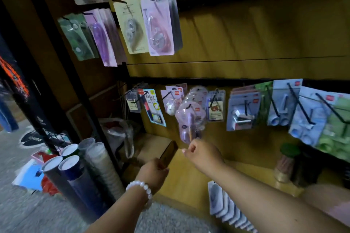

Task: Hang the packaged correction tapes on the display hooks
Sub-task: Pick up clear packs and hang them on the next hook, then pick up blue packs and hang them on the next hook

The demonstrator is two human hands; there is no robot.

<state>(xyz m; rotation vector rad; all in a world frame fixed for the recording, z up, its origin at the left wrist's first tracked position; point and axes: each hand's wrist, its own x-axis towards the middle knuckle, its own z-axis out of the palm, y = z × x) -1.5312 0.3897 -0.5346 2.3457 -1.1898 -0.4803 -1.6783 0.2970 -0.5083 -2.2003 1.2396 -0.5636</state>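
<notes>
— On the lower rail, where is the correction tape pack [190,119] found?
— It is hung on a black hook [188,107], long axis vertical, top at the hook and bottom end pointed down toward the right hand [202,152].
— How is that hand held?
— Its fingers are curled just under the pack's bottom edge; whether the pack is pinched cannot be told. The left hand [154,173] is seen with fingers curled near a cardboard box [151,146], and nothing can be made out in it.
— What is found around?
— More packs [228,209] are stacked on the shelf [181,178] below, and neighbouring packages are crowded close on both sides.
</notes>
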